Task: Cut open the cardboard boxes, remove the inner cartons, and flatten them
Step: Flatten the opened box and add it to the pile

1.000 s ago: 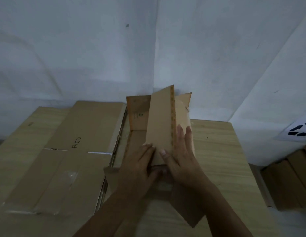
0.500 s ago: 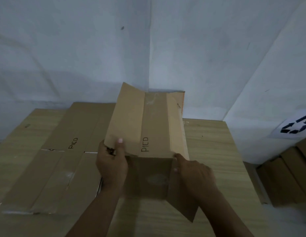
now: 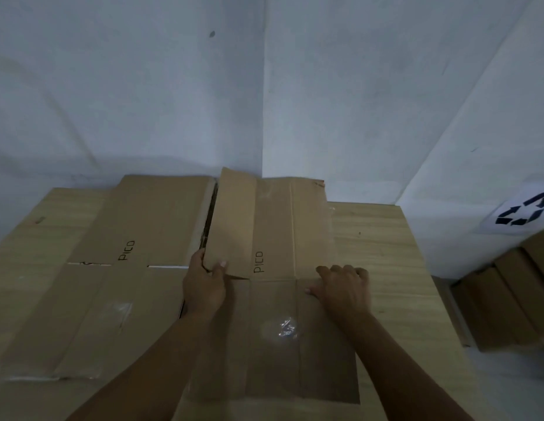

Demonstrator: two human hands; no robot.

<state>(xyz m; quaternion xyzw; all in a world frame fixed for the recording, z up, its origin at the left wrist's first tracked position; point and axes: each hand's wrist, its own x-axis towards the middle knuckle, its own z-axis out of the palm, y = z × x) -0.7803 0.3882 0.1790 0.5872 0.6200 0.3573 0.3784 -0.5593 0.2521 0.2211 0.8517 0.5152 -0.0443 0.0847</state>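
Since half a second ago, carton [image 3: 273,238] is lying collapsed flat on the table [image 3: 383,238] instead of standing half-open. Left hand [image 3: 203,287] is pinching its left flap edge, thumb on top; right hand [image 3: 343,287] is pressing curled fingers onto its right edge, gripping nothing. It's sitting just beside the flattened stack [image 3: 118,262].

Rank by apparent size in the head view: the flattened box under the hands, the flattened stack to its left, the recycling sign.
1 and 2. Flattened stack and flattened box: they look alike, and the arms hide part of the box, so no ranking.
3. Recycling sign, clearly smallest, though farther away and cut off by the frame edge.
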